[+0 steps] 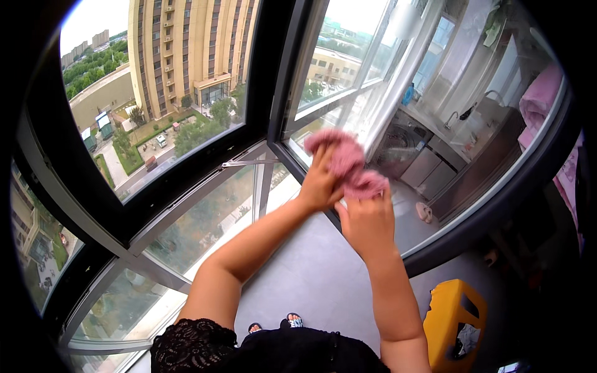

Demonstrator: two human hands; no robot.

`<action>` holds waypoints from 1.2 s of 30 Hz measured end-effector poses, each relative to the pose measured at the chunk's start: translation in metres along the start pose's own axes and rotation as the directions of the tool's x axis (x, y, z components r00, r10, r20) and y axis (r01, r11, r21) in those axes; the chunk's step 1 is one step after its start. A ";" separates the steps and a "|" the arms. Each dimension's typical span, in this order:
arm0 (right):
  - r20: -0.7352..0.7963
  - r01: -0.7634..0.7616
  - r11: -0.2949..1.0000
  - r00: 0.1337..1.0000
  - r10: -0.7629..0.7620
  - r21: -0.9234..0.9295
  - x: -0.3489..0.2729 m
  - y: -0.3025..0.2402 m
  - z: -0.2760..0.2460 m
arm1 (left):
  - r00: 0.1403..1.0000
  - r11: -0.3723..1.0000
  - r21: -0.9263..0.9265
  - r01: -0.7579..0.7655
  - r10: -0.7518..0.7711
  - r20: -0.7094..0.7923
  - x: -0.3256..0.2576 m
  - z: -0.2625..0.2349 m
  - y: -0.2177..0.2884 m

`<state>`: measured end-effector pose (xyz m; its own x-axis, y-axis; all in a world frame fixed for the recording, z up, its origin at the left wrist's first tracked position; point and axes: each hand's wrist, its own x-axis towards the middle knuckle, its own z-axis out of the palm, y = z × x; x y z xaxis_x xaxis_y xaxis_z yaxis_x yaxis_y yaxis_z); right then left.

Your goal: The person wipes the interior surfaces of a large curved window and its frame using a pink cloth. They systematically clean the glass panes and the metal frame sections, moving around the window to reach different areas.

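Note:
A fuzzy pink cloth is bunched up in front of the glass pane of an open, dark-framed window sash. My left hand grips the cloth's left part, fingers bent over it. Slightly lower and to the right, my right hand has its fingers closed on the cloth's lower end. Both arms reach up and forward from the lower edge. Whether the cloth presses on the pane or hangs just short of it, I cannot tell.
A metal stay links the sash to the fixed frame. Beyond the opening at left stands a tall beige building. A yellow plastic stool is at lower right. A washing machine and a sink counter show in the pane.

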<state>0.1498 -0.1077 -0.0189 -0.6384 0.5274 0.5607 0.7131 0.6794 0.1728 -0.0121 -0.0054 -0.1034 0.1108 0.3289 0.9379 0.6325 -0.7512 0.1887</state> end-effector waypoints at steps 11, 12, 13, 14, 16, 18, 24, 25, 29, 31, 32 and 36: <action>-0.034 -0.063 0.994 0.998 0.060 -0.094 -0.028 -0.012 0.013 | 0.945 0.880 0.362 0.308 -0.240 -0.222 0.215 -0.105 -0.102; -0.048 -0.070 0.994 0.997 0.066 -0.087 -0.027 -0.013 0.014 | 0.954 0.896 0.335 0.293 -0.248 -0.170 0.220 -0.111 -0.107; -0.033 -0.075 0.994 0.997 0.073 -0.083 -0.027 -0.016 0.014 | 0.964 0.932 0.273 0.236 -0.188 -0.189 0.212 -0.113 -0.110; -0.014 -0.081 0.994 0.997 0.080 -0.079 -0.029 -0.018 0.016 | 0.969 0.961 0.210 0.177 -0.133 -0.210 0.197 -0.110 -0.118; 0.021 -0.087 0.994 0.996 0.088 -0.059 -0.030 -0.020 0.022 | 0.982 0.963 0.227 0.142 -0.109 -0.154 0.127 -0.091 -0.130; 0.044 -0.120 0.992 0.992 0.121 -0.030 -0.040 -0.023 0.023 | 0.955 0.982 0.051 0.180 -0.162 -0.246 0.049 -0.057 -0.128; 0.043 -0.117 0.990 0.993 0.114 0.080 -0.044 -0.026 0.034 | 0.951 0.978 0.064 0.200 -0.178 -0.253 0.049 -0.057 -0.149; 0.038 -0.121 0.989 0.992 0.118 0.089 -0.040 -0.031 0.034 | 0.956 0.959 0.281 0.037 0.047 -0.288 0.092 -0.075 -0.161; 0.039 -0.121 0.990 0.992 0.118 0.069 -0.027 -0.049 0.039 | 0.900 0.978 0.204 0.042 0.052 -0.433 0.222 -0.127 -0.139; 0.046 -0.124 0.988 0.992 0.120 0.091 -0.024 -0.057 0.044 | 0.918 0.997 0.062 0.050 -0.022 -0.395 0.213 -0.125 -0.131; 0.071 -0.128 0.986 0.990 0.121 0.104 -0.023 -0.063 0.043 | 0.929 0.989 0.127 0.073 -0.021 -0.369 0.189 -0.118 -0.142; 0.121 -0.126 0.987 0.986 0.114 0.103 -0.019 -0.079 0.054 | 0.928 0.954 0.208 0.215 -0.134 -0.347 0.023 -0.058 -0.155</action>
<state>0.0898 -0.1438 -0.0869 -0.5835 0.6589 0.4748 0.7544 0.6562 0.0164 -0.1517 0.0853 -0.0940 -0.2475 0.2072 0.9465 0.7869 -0.5269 0.3211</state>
